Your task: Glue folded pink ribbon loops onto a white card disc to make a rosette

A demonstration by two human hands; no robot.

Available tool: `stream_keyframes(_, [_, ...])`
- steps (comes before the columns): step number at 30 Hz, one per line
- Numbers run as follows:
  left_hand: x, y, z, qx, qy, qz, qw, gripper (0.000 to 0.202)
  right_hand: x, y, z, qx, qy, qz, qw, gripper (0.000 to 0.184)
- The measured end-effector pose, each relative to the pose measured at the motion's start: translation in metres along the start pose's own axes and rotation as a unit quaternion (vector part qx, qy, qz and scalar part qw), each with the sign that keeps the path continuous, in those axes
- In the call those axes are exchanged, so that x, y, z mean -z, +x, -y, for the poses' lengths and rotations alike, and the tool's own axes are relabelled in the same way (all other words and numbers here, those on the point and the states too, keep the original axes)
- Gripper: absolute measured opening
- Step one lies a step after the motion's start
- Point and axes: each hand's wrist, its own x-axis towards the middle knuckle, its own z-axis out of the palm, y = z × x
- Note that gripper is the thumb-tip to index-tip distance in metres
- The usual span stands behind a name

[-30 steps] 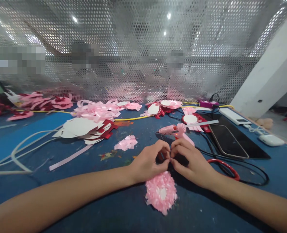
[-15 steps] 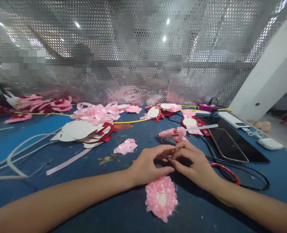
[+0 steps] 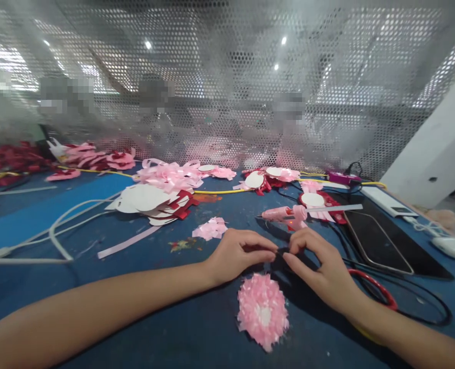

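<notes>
My left hand (image 3: pixel 246 253) is closed in a pinch, thumb against forefinger, with something too small and dark to name at the fingertips. Just to its right, my right hand (image 3: pixel 325 271) has thumb and forefinger curled together; what they hold, if anything, cannot be made out. A narrow gap parts the two hands. Below them on the table lies a round pink ribbon rosette (image 3: pixel 263 312) with a white centre. Beyond my right fingers rests a pink glue gun (image 3: pixel 283 213) with a clear glue stick in its back. Small pink ribbon pieces (image 3: pixel 211 228) lie beyond my left hand.
White card cutouts (image 3: pixel 145 199) are piled at left, near a heap of pink ribbon (image 3: pixel 166 175). Several rosettes with white discs (image 3: pixel 254 180) line the back by a perforated metal screen (image 3: pixel 227 102). A phone (image 3: pixel 379 241), red-handled scissors (image 3: pixel 377 287) and cables lie right.
My hands have drawn slightly apart at the fingertips, where they met before. The whole view has shifted, so the table things appear farther right.
</notes>
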Motion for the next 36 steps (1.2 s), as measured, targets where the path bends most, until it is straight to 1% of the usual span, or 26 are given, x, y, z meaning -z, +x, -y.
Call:
stream_keyframes(3, [0.016, -0.004, 0.002, 0.053, -0.011, -0.028, 0.998, 0.018, 0.0, -0.001, 0.001, -0.012, 0.001, 0.007, 1.0, 0.015])
stream_keyframes(5, [0.026, -0.006, 0.004, 0.075, 0.003, -0.044, 0.996, 0.024, -0.001, -0.002, 0.0, -0.014, 0.004, 0.012, 1.0, 0.015])
stream_keyframes(7, [0.032, -0.006, 0.005, 0.1, -0.005, -0.053, 0.994, 0.026, -0.002, -0.003, -0.002, -0.014, 0.007, 0.015, 1.0, 0.016])
stream_keyframes(9, [0.033, -0.004, 0.007, 0.122, -0.04, -0.047, 0.991, 0.026, -0.003, -0.003, -0.003, -0.013, 0.008, 0.019, 1.0, 0.016])
stream_keyframes(12, [0.032, -0.001, 0.01, 0.129, -0.088, -0.025, 0.987, 0.032, -0.005, -0.003, -0.006, -0.009, 0.009, 0.019, 1.0, 0.015])
stream_keyframes(19, [0.035, 0.003, 0.016, 0.142, -0.151, 0.0, 0.978, 0.052, -0.006, -0.002, -0.006, -0.004, 0.006, 0.027, 1.0, 0.015])
stream_keyframes(23, [0.034, 0.003, 0.015, 0.127, -0.18, -0.005, 0.975, 0.054, -0.005, -0.002, -0.005, -0.028, 0.005, 0.027, 0.999, 0.016])
stream_keyframes(25, [0.033, 0.002, 0.013, 0.124, -0.158, -0.017, 0.979, 0.041, -0.005, -0.002, -0.005, -0.035, 0.005, 0.028, 0.999, 0.016])
stream_keyframes(27, [0.032, 0.0, 0.01, 0.126, -0.1, -0.025, 0.987, 0.024, -0.005, -0.002, -0.004, -0.038, 0.004, 0.029, 0.999, 0.016])
stream_keyframes(28, [0.032, -0.001, 0.008, 0.119, -0.065, -0.025, 0.99, 0.022, -0.004, -0.001, -0.004, -0.038, 0.004, 0.03, 0.999, 0.016])
stream_keyframes(30, [0.031, -0.004, 0.004, 0.078, 0.008, -0.02, 0.997, 0.023, -0.004, -0.001, -0.004, -0.035, 0.005, 0.033, 0.999, 0.016])
stream_keyframes(33, [0.027, -0.009, -0.004, -0.009, 0.09, -0.015, 0.996, 0.02, -0.003, 0.0, -0.003, -0.026, 0.0, 0.045, 0.999, 0.018])
stream_keyframes(35, [0.02, -0.013, -0.008, -0.034, 0.107, -0.003, 0.994, 0.02, -0.003, 0.0, -0.003, -0.007, -0.011, 0.058, 0.998, 0.02])
stream_keyframes(36, [0.016, -0.015, -0.01, -0.039, 0.105, 0.007, 0.994, 0.027, -0.003, -0.001, -0.002, 0.01, -0.019, 0.065, 0.998, 0.021])
